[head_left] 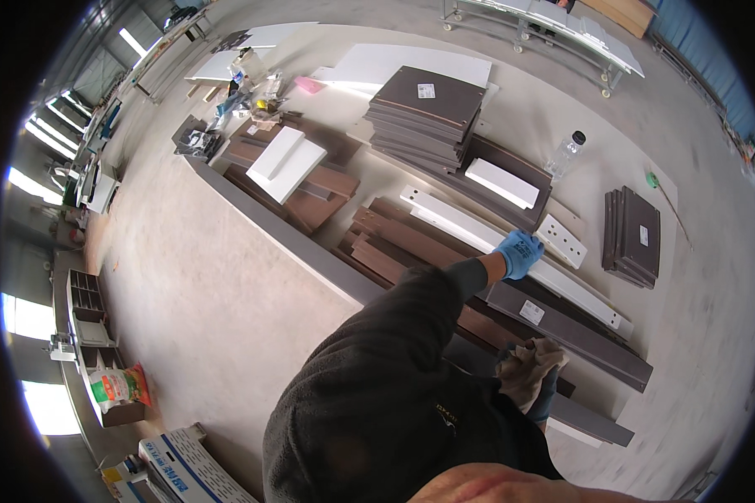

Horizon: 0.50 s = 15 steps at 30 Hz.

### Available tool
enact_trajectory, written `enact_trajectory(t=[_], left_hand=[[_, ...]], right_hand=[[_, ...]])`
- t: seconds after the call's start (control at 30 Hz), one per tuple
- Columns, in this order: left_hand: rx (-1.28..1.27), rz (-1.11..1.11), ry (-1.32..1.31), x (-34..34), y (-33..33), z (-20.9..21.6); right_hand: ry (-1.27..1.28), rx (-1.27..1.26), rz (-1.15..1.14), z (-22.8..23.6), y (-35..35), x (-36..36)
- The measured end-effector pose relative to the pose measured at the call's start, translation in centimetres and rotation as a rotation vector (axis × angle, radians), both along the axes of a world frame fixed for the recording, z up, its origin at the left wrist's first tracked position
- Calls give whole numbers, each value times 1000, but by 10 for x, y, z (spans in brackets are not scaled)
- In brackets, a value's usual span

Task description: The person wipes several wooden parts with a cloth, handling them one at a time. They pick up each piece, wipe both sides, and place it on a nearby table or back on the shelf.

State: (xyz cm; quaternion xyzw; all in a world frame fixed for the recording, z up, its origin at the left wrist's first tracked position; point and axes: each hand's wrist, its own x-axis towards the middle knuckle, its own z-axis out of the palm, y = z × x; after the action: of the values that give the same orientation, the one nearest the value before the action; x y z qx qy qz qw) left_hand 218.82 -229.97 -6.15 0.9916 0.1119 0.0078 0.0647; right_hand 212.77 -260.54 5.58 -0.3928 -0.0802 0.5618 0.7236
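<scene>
My left hand (520,254), in a blue glove, reaches across to a long narrow white board (461,220). Its fingers are curled over the middle of this board, which has holes near both ends. Close to my body, my right hand (545,397), also gloved in blue, is closed on a crumpled brownish-grey rag (528,369) that hides most of its fingers. Just beyond the left hand lies a short white panel with several dark holes (562,241). Nearer to me, a long dark brown board (575,329) bears a white label.
Stacked dark panels (424,105) stand at the back, with a clear bottle (567,156) to their right. Another dark stack (632,237) lies far right. White pieces (286,165) rest on brown boards at left. A carton (189,465) stands on the floor, lower left.
</scene>
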Motion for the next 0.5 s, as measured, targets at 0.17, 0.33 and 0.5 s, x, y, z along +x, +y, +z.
enact_trajectory(t=[0.17,0.33,0.5], left_hand=[[-663,259,-551,-66,-11,72],[-1483,-162,-351,-184,-15,136],[-1392,142,-249,-262,-23,146]], right_hand=[[39,31,91,9,30,-10],[-200,-117,260,13,82,-35],[-165,18,277,5,127,-79]])
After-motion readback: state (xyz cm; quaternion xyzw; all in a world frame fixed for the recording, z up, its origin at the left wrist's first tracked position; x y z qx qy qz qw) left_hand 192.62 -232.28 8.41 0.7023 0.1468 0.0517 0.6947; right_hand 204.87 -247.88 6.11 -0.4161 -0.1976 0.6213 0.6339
